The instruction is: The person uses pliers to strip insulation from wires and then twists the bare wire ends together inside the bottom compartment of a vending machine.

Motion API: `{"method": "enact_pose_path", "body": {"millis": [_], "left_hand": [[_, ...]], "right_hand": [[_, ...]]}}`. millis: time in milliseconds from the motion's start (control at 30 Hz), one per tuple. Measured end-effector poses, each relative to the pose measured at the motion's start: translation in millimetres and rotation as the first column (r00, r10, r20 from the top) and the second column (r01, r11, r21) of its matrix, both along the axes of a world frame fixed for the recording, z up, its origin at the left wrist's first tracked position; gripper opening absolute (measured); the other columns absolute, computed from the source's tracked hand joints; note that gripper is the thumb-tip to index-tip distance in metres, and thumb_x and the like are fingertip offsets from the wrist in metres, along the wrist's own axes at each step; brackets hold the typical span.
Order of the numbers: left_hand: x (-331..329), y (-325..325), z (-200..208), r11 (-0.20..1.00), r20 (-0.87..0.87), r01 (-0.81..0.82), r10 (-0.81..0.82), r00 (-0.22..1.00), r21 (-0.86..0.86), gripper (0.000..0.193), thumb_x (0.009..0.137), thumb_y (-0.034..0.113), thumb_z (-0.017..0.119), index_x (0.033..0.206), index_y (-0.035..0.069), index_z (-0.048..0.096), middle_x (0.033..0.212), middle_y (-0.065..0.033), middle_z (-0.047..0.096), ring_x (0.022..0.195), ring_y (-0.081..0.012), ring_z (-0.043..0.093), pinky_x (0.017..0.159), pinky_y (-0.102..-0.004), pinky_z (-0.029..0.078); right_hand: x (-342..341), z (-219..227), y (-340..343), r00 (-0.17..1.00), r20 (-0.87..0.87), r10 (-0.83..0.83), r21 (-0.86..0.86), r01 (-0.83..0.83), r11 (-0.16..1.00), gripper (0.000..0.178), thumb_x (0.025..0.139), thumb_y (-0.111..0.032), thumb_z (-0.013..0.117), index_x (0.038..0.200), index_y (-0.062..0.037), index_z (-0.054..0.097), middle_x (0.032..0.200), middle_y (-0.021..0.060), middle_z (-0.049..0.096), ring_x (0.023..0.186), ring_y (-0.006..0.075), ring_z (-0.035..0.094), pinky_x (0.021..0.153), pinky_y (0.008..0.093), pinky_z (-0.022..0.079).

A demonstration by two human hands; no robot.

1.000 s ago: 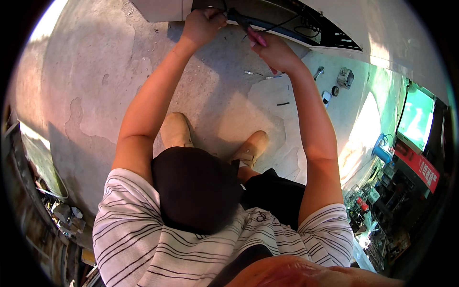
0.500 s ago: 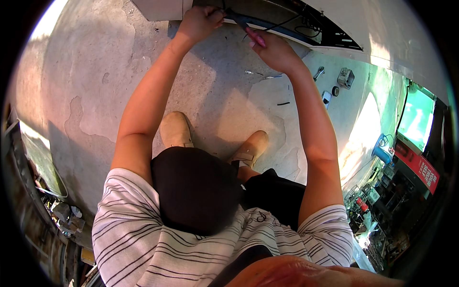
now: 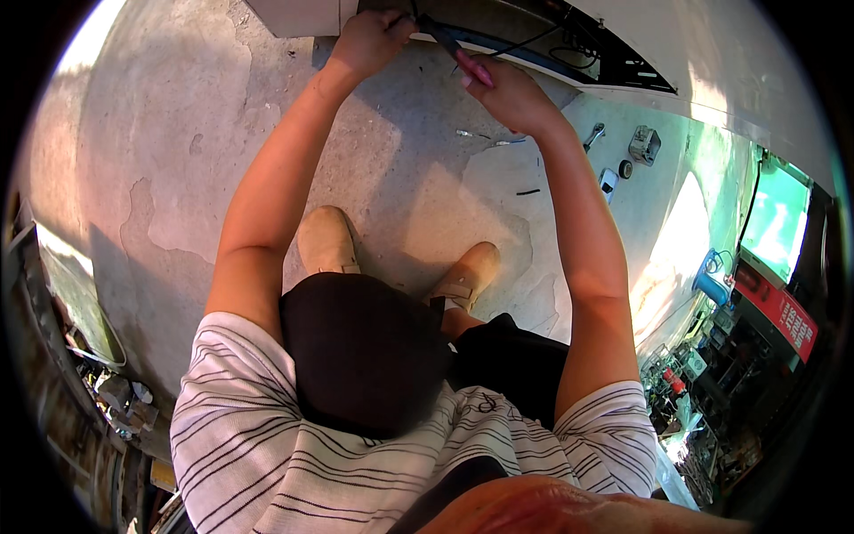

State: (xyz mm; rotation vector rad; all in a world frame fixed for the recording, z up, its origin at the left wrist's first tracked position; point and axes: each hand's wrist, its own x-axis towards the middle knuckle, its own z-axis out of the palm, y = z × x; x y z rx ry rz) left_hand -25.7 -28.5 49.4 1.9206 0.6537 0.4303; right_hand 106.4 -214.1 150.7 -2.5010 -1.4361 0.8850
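At the top of the view, both my arms reach to the open underside of a large white appliance-like body (image 3: 712,53). My right hand (image 3: 516,93) is closed round the pink handle of a hand tool (image 3: 475,69). The tool's long dark front part points up and left toward my other hand; its exact kind is unclear. My left hand (image 3: 372,43) is closed in a pinch near the tool's tip, at a thin black wire (image 3: 415,8). The fingertips are small and dark there, so the grip on the wire is only partly visible.
Right of my right forearm, a wrench (image 3: 594,135), a grey metal part (image 3: 644,145), a small black ring (image 3: 625,169) and a white-and-dark object (image 3: 608,182) lie on the concrete floor (image 3: 178,178). Black cables (image 3: 574,55) hang inside the opening. Clutter lines both sides.
Almost nothing differs. The tool and both hands stay in nearly the same place, with only a very slight shift at the tool's dark end.
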Motion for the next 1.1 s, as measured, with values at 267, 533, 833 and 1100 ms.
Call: {"method": "enact_pose_path", "body": {"millis": [267,533,833,1100], "left_hand": [[-1,1,0,0.997,-0.068,0.03,-0.026,0.997,0.07,0.033,0.095,0.035,0.054,0.106,0.009,0.072,0.081,-0.0071,0.071,0.079,-0.0177,0.069,0.074,-0.0306,0.052],[-1,0,5,0.999,-0.076,0.034,-0.034,0.997,-0.001,0.035,0.096,0.034,0.055,0.107,0.006,0.072,0.083,-0.007,0.071,0.08,-0.0164,0.069,0.075,-0.029,0.052],[-3,2,-1,0.981,0.001,0.011,-0.011,1.0,-0.194,0.035,0.095,0.033,0.054,0.107,0.007,0.073,0.081,-0.0048,0.069,0.078,-0.0142,0.066,0.073,-0.0287,0.051],[-1,3,-5,0.999,-0.048,0.008,-0.01,0.999,-0.032,0.036,0.095,0.035,0.053,0.106,0.007,0.073,0.079,-0.0074,0.07,0.077,-0.0173,0.069,0.072,-0.0302,0.051]], "right_hand": [[-3,6,4,0.985,-0.138,-0.104,-0.072,0.095,0.993,0.042,0.099,-0.036,0.054,0.135,-0.0154,0.058,0.084,0.0066,0.067,0.043,0.0143,0.049,0.041,0.0307,0.043],[2,-13,-2,0.999,-0.03,-0.015,0.064,0.017,0.998,0.04,0.1,-0.036,0.053,0.132,-0.0133,0.059,0.092,0.0084,0.07,0.044,0.0175,0.052,0.044,0.0328,0.045],[-9,11,8,0.977,-0.179,-0.118,-0.11,0.099,0.989,0.04,0.1,-0.034,0.053,0.13,-0.0079,0.059,0.078,0.008,0.065,0.039,0.0162,0.05,0.044,0.0329,0.044],[-7,6,6,0.992,-0.104,-0.077,-0.093,0.067,0.993,0.041,0.1,-0.033,0.053,0.133,-0.0102,0.057,0.07,0.0083,0.061,0.038,0.0163,0.049,0.042,0.0336,0.044]]}}
